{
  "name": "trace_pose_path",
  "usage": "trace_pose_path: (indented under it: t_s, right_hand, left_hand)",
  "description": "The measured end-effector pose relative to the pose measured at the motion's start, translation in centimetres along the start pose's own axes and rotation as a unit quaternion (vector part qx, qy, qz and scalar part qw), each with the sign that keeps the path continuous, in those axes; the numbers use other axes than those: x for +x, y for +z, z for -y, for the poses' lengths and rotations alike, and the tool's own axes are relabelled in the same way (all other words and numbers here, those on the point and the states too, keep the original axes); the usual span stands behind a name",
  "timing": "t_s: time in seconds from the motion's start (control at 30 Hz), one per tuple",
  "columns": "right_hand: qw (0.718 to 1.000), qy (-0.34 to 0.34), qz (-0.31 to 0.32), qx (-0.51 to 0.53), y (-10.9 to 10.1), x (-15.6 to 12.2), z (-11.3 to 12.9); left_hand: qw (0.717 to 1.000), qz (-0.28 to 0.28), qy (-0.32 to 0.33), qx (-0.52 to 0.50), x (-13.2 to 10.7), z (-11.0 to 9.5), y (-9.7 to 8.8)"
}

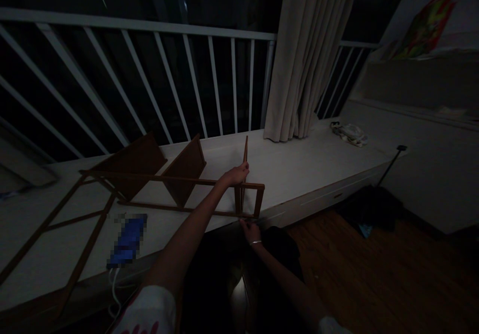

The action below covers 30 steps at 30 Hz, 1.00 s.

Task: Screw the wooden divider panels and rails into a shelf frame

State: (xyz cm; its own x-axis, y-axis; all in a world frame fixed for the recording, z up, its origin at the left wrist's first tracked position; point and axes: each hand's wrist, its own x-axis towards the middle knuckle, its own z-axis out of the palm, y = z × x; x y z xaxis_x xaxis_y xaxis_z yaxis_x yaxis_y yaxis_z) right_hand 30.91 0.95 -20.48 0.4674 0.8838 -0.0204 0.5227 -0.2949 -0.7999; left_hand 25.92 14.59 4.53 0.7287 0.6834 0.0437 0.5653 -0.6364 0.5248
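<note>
A brown wooden shelf rack [175,178] lies on its side on the white window ledge. Two of its boards, a middle board [184,170] and an end board [136,162], stand up between the rails. My left hand [236,174] reaches over the upper rail and is closed on a third shelf board [246,147], seen edge-on. By the lower rail near the rack's right end, my right hand [250,231] has its fingers pinched together. Anything between those fingers is too dark and small to make out.
A wooden ladder-like frame [77,214] adjoins the rack at left. A blurred blue object [129,241] with a white cord lies near the ledge [295,169] edge. White railing [157,27] and a curtain [299,64] stand behind. Crumpled cloth [350,133] and a black bag [370,209] are at right.
</note>
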Motion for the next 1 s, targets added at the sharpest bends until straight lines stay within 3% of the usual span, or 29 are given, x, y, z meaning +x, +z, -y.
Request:
trace_pose_path:
  t_s: [0.23,0.43,0.63,0.8,1.0]
  right_hand:
    - [0.999,0.011,0.021,-0.024,0.2,-0.3,0.3]
    - [0.993,-0.013,-0.118,-0.020,-0.4,0.3,-0.1]
    - [0.994,0.035,-0.046,-0.089,-1.0,-0.1,0.5]
    - [0.972,-0.028,-0.013,-0.232,-1.7,-1.2,2.3]
    - [0.958,-0.063,0.007,-0.281,-2.9,-1.8,3.8]
  left_hand:
    - [1.000,-0.001,-0.015,0.009,0.0,0.0,0.0]
    - [1.000,0.005,0.004,0.008,0.2,0.4,0.2]
    - [1.000,0.001,-0.002,0.006,0.2,0.5,0.2]
    - [1.000,0.002,0.010,0.007,0.1,0.4,0.2]
    - [1.000,0.002,0.012,0.008,0.1,0.6,0.3]
